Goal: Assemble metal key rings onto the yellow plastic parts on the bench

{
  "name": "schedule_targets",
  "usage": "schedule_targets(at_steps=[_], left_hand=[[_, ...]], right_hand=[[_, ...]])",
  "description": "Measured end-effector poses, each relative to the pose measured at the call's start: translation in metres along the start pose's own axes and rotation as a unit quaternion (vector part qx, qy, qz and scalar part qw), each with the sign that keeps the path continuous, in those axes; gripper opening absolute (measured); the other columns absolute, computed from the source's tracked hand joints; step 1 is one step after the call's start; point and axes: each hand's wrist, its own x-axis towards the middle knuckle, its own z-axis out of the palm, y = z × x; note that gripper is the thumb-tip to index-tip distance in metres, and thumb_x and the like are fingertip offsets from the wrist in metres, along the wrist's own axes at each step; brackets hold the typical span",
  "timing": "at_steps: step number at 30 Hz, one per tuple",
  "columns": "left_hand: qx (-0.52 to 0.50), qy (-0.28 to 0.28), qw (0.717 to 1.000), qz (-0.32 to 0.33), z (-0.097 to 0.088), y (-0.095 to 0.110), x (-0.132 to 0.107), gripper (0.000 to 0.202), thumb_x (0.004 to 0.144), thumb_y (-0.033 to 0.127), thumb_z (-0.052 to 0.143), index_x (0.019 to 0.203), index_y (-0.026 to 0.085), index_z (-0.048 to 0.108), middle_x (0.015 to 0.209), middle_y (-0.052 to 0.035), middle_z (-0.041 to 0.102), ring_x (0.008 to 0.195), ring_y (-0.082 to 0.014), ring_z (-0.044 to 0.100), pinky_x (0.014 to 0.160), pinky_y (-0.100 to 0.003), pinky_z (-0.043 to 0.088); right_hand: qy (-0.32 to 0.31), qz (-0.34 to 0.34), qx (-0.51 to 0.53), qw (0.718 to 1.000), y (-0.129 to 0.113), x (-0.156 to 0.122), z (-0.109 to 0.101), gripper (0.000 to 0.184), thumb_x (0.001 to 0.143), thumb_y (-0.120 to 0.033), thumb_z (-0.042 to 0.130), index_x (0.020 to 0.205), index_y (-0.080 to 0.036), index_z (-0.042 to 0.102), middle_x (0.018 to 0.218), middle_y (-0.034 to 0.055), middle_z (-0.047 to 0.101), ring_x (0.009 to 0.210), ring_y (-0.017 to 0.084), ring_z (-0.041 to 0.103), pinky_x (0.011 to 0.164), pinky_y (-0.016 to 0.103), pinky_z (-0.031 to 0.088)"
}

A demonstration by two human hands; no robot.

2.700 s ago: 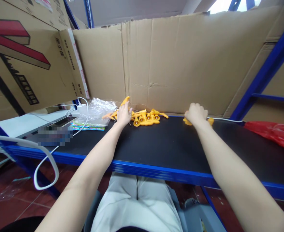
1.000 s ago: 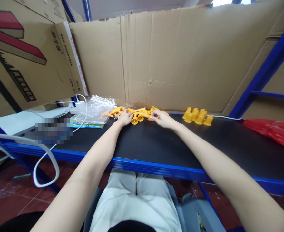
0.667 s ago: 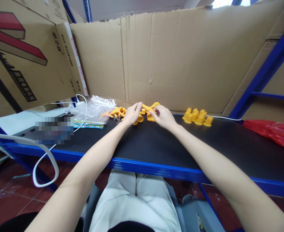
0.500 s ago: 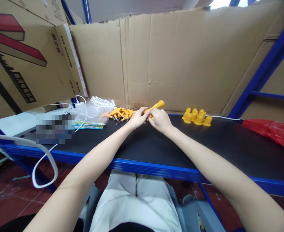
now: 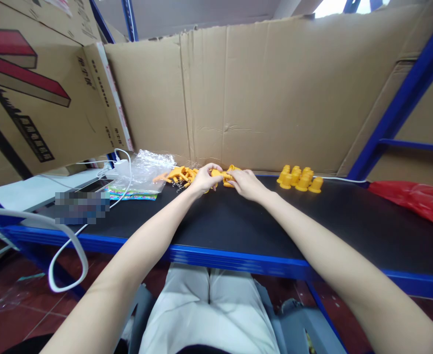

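Both hands meet over the back middle of the black tabletop. My left hand (image 5: 203,180) is closed on a yellow plastic piece (image 5: 218,173), fingers around its left part. My right hand (image 5: 247,184) pinches the same piece from the right. More yellow plastic (image 5: 232,168) shows just behind the right fingers; whether it joins the held piece I cannot tell. Left of my left hand lies a pile of orange-yellow plastic parts (image 5: 181,174) with small metal clips or chains (image 5: 180,186). Several yellow cup-shaped pieces (image 5: 303,180) stand upright in a cluster to the right.
Clear plastic bags (image 5: 144,169) and a white cable with a charger (image 5: 120,166) lie at the left, near a blurred-out object (image 5: 81,207). A red plastic bag (image 5: 411,196) rests at the far right. Cardboard (image 5: 275,98) walls the back; a blue metal edge (image 5: 234,260) runs along the front.
The long yellow piece that pointed up and right with its flared end has been lowered. My hands are now slightly farther apart, with a yellow piece between them.
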Motion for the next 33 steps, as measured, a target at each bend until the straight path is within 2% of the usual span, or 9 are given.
schedule_targets(at_steps=[4, 7, 10, 13, 15, 22, 28, 31, 33], left_hand=[[0.163, -0.017, 0.985, 0.061, -0.004, 0.004, -0.003, 0.028, 0.071, 0.018, 0.06, 0.099, 0.018, 0.056, 0.072, 0.0006, 0.061, 0.055, -0.0087, 0.055, 0.056, -0.022, 0.046], [0.359, -0.01, 0.929, 0.093, -0.01, 0.004, -0.005, 0.033, 0.071, 0.019, 0.057, 0.103, 0.025, 0.058, 0.086, -0.0014, 0.065, 0.082, -0.0184, 0.061, 0.075, -0.03, 0.046], [0.425, 0.013, 0.901, 0.085, -0.015, 0.001, -0.004, 0.034, 0.072, 0.016, 0.053, 0.104, 0.025, 0.057, 0.09, -0.0035, 0.066, 0.089, -0.0225, 0.06, 0.079, -0.033, 0.044], [0.407, 0.016, 0.906, 0.113, -0.016, -0.001, -0.003, 0.032, 0.072, 0.017, 0.051, 0.103, 0.024, 0.055, 0.086, -0.0026, 0.066, 0.081, -0.0204, 0.061, 0.074, -0.03, 0.044], [0.401, 0.003, 0.906, 0.136, -0.015, 0.001, -0.005, 0.029, 0.074, 0.02, 0.05, 0.103, 0.024, 0.054, 0.083, -0.0015, 0.065, 0.077, -0.0191, 0.061, 0.072, -0.028, 0.044], [0.434, 0.015, 0.893, 0.119, -0.005, 0.014, -0.012, 0.026, 0.08, 0.028, 0.05, 0.106, 0.025, 0.051, 0.091, -0.0038, 0.065, 0.087, -0.0214, 0.061, 0.078, -0.031, 0.042], [0.353, 0.03, 0.932, 0.076, -0.003, 0.009, -0.004, 0.019, 0.076, 0.026, 0.055, 0.094, 0.025, 0.051, 0.076, 0.0005, 0.06, 0.073, -0.0162, 0.058, 0.07, -0.027, 0.043], [0.229, 0.027, 0.973, 0.002, -0.001, 0.011, -0.001, 0.017, 0.073, 0.021, 0.058, 0.086, 0.022, 0.048, 0.064, 0.0038, 0.053, 0.054, -0.0094, 0.05, 0.058, -0.022, 0.042], [0.122, -0.028, 0.987, -0.101, -0.003, 0.014, 0.0, 0.014, 0.075, 0.021, 0.057, 0.081, 0.02, 0.045, 0.055, 0.0064, 0.046, 0.04, -0.0049, 0.037, 0.049, -0.02, 0.038]], right_hand=[[-0.056, 0.011, 0.027, 0.998, 0.013, 0.001, -0.001, 0.023, 0.09, -0.026, 0.041, 0.104, -0.015, 0.057, 0.106, 0.0109, 0.063, 0.095, 0.021, 0.058, 0.081, 0.032, 0.039], [-0.075, 0.029, 0.032, 0.996, 0.018, 0.002, -0.005, 0.024, 0.092, -0.023, 0.037, 0.092, -0.016, 0.06, 0.094, 0.0093, 0.065, 0.085, 0.019, 0.06, 0.076, 0.03, 0.041], [-0.055, 0.029, 0.039, 0.997, 0.017, 0.001, -0.004, 0.021, 0.09, -0.025, 0.042, 0.099, -0.016, 0.059, 0.101, 0.0105, 0.064, 0.092, 0.02, 0.059, 0.08, 0.032, 0.041], [-0.026, 0.007, 0.035, 0.999, 0.011, 0.001, 0.002, 0.033, 0.087, -0.029, 0.049, 0.118, -0.018, 0.051, 0.119, 0.0122, 0.056, 0.11, 0.023, 0.051, 0.091, 0.037, 0.038], [-0.035, -0.008, 0.038, 0.999, 0.007, 0.001, 0.005, 0.034, 0.088, -0.028, 0.048, 0.12, -0.016, 0.049, 0.12, 0.0129, 0.056, 0.11, 0.023, 0.051, 0.092, 0.037, 0.037], [-0.052, 0.014, -0.026, 0.998, -0.001, 0.006, -0.014, 0.019, 0.089, -0.02, 0.043, 0.096, -0.013, 0.058, 0.096, 0.0134, 0.064, 0.085, 0.022, 0.059, 0.074, 0.03, 0.038], [-0.068, 0.008, -0.094, 0.993, -0.007, 0.012, -0.023, 0.014, 0.087, -0.016, 0.045, 0.086, -0.014, 0.059, 0.086, 0.011, 0.065, 0.076, 0.019, 0.058, 0.07, 0.027, 0.032], [-0.056, -0.003, -0.123, 0.991, -0.009, 0.012, -0.021, 0.015, 0.088, -0.016, 0.044, 0.085, -0.013, 0.058, 0.086, 0.0107, 0.065, 0.077, 0.019, 0.058, 0.072, 0.029, 0.03], [-0.046, -0.015, -0.147, 0.988, -0.011, 0.012, -0.02, 0.017, 0.089, -0.015, 0.041, 0.087, -0.012, 0.058, 0.086, 0.0113, 0.064, 0.079, 0.02, 0.057, 0.074, 0.03, 0.029]])
